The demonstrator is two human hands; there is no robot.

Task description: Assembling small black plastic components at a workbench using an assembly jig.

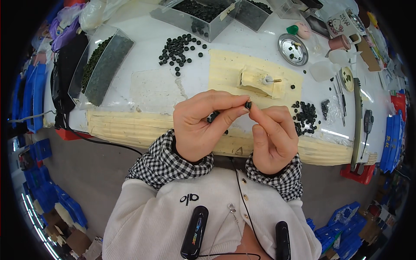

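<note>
Between thumb and index finger, my left hand [195, 123] pinches a small black round part [248, 105] above the table's near edge. More black parts [212, 116] sit in the curl of its other fingers. My right hand [277, 134] meets it from the right, its index fingertip against the same part and its fingers curled; its thumb is bent lower down. Just beyond the hands stands a cream block [256, 80] with a white fitting and a thin brass-coloured pin. Beside my right hand lies a pile of small black parts [306, 116].
Loose black round parts [175, 50] are spread at the far left, before a clear bin [208, 30] of similar parts. Another clear bin [108, 69] leans at the left. A round metal dish [293, 50] stands far right. Yellowish padding [130, 128] covers the near edge.
</note>
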